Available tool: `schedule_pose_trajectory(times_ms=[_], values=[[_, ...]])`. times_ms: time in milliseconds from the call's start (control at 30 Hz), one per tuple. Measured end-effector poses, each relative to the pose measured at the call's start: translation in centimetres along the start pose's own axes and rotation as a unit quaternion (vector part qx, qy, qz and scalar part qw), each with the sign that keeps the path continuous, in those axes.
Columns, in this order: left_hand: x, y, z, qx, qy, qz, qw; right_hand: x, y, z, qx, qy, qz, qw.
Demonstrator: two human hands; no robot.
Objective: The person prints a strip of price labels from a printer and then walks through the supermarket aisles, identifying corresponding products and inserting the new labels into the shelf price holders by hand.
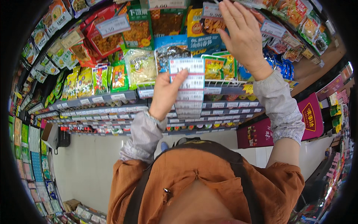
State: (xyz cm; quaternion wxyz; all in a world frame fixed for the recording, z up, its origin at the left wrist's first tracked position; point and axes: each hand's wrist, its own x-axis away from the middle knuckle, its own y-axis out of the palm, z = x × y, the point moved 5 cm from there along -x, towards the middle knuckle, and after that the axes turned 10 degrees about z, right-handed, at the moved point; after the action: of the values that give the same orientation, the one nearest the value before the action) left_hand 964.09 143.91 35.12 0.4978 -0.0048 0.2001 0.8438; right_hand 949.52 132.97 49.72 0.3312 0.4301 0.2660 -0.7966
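My left hand (167, 92) grips a long strip of printed price labels (190, 86), thumb on its upper part, and the strip hangs down in front of the shelf edge. Raised at the upper right, my right hand (243, 36) has its fingers extended beside a price tag (211, 11) in a clear holder. Whether its fingertips touch the holder or hold anything is hard to tell. Below that tag hangs a yellow and blue food pouch (202, 36). Behind the label strip stand a blue-topped pouch (172, 46) and a clear and green food packet (140, 65).
A white wire rack edge (232, 83) runs before the packets. Lower shelf edges (120, 96) carry many price labels. More hanging packets (138, 28) fill the upper area. A maroon display stand (310, 117) is at the right; a dark bin (64, 137) stands at the left.
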Motion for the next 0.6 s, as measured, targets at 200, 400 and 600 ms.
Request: schedule_pose_trajectory(times_ms=[200, 400, 600], values=[[-0.2, 0.4, 1.1, -0.018, 0.048, -0.014, 0.999, 0.1, -2.7, -1.6, -0.118, 0.058, -0.065, 0.989], [0.2, 1.2, 0.2, -0.059, 0.052, -0.046, 0.996, 3.9, -1.1, -5.6, -0.482, 0.289, -0.234, 0.793], [0.4, 1.8, -1.4, -0.037, -0.023, -0.067, 0.997, 6.5, 0.5, -5.5, -0.530, 0.379, -0.278, 0.705]])
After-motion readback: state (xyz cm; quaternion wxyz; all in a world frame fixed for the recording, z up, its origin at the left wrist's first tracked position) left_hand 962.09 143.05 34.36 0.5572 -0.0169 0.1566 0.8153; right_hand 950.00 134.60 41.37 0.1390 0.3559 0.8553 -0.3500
